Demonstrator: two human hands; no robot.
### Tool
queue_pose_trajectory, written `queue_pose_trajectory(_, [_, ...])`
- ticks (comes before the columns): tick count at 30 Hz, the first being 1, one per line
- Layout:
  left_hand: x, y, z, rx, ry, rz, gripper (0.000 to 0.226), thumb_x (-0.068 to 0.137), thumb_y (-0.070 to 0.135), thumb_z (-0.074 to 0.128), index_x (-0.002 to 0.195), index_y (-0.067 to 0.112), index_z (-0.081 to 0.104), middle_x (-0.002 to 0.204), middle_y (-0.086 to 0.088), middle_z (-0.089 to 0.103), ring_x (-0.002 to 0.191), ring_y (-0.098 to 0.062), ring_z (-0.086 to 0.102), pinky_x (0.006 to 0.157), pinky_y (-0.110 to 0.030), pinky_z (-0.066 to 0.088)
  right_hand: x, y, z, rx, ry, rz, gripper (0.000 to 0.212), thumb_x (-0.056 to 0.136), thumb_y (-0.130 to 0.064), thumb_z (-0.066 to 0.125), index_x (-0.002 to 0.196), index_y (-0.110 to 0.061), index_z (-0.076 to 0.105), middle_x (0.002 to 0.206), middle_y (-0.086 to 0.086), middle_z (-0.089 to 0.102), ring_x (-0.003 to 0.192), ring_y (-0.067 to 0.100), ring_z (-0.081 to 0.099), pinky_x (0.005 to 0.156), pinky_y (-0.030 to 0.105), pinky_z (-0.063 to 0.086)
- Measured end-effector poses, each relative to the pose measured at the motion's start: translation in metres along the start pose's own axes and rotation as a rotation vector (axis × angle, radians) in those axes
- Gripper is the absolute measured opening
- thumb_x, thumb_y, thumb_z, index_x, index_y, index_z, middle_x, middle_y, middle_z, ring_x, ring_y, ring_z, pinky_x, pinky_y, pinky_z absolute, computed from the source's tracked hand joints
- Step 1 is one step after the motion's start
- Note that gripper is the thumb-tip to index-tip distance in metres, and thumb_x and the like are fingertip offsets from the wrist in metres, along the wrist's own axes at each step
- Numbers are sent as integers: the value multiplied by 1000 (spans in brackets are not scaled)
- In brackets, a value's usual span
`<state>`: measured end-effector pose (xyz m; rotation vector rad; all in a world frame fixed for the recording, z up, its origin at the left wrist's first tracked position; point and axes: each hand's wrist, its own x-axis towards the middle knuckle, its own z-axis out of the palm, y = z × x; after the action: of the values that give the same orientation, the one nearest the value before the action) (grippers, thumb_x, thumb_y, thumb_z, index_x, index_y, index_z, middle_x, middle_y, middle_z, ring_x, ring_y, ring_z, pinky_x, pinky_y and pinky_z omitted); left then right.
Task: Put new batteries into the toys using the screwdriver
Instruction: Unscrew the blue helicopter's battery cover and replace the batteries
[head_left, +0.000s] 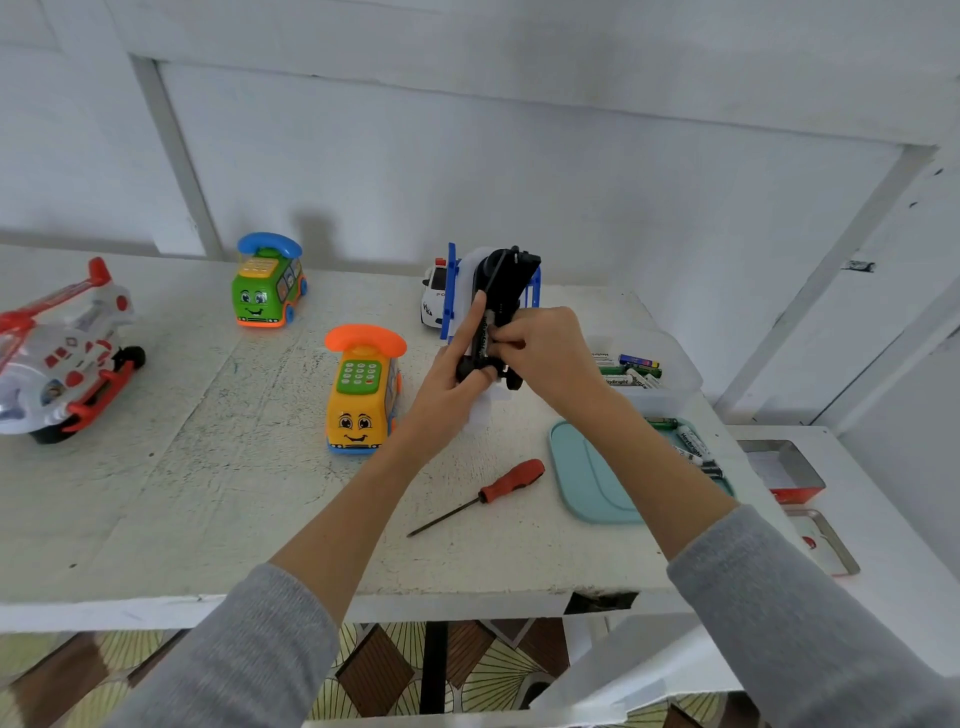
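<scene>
I hold a toy vehicle (506, 291) tipped up with its black underside toward me, above the table's middle right. My left hand (452, 374) grips its lower end, thumb lying along the side. My right hand (540, 348) pinches a battery (485, 332) at the open compartment in the underside. The red-handled screwdriver (483, 493) lies loose on the table in front, its tip pointing left. Loose batteries (631, 369) fill a clear box to the right. More batteries (693, 449) lie on a teal tray (587, 478).
A yellow phone-bus toy (361, 389) stands left of my hands, a green one (267, 283) farther back, a white and red helicopter (62, 353) at far left. A white police car (434, 299) sits behind the held toy. A metal tin (784, 470) and lid (826, 540) lie at right.
</scene>
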<state>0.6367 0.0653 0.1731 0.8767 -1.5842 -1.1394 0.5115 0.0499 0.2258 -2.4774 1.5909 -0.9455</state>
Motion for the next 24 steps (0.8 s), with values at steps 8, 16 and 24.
queue_pose_trajectory(8, [2,2,0,33,13,-17,75,95,-10,36,138,44,7,122,40,37,96,21,47,87,-8,41,12,-7,-3,-151,-155,103,20,86,-13,57,77,-7,73,67,7,64,58,13,50,60,18,44])
queue_pose_trajectory(16, [3,0,-4,53,28,-29,73,94,-2,38,135,55,17,103,52,50,101,-10,44,94,-29,41,4,-8,2,-101,-55,101,16,88,-12,57,98,-6,68,76,9,66,60,16,52,64,22,48])
queue_pose_trajectory(24, [5,2,-2,68,36,-41,74,95,-7,36,137,51,18,98,53,51,101,-8,40,93,-28,40,19,-5,0,-194,-182,185,15,89,-14,54,92,-5,66,66,1,51,54,10,42,52,15,34])
